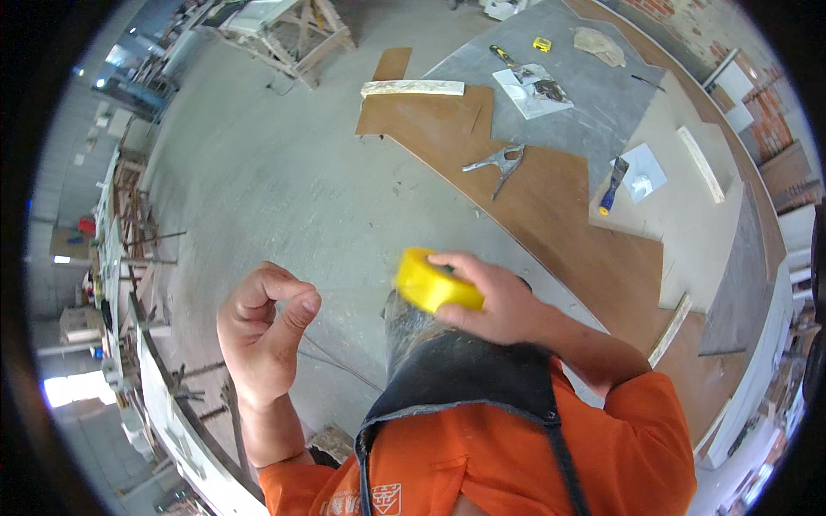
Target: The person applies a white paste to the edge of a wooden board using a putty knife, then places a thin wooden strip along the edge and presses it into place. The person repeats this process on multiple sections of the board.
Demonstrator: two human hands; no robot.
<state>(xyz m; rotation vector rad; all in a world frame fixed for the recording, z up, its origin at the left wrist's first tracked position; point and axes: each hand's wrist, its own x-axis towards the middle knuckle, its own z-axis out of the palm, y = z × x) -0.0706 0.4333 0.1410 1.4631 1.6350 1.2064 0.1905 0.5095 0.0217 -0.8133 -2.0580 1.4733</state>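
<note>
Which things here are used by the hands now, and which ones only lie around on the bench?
In use:
yellow tape roll in right hand
left hand, pinched, nothing visible in it

Lying about:
metal clamp
blue-handled scraper
wooden strip
tape measure

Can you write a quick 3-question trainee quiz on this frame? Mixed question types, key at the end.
1. True or false: the right hand holds a yellow tape roll.
2. Multiple choice: what lies on the brown board nearest the metal spring clamp? A) a hammer B) nothing but the clamp itself C) a drill
3. Fill in: the left hand is raised with its fingers curled and holds ____.

Key
1. True.
2. B. The blue-handled scraper lies further right, at the edge of a pale panel.
3. Nothing that can be seen; thumb and forefinger are pinched together.
</note>
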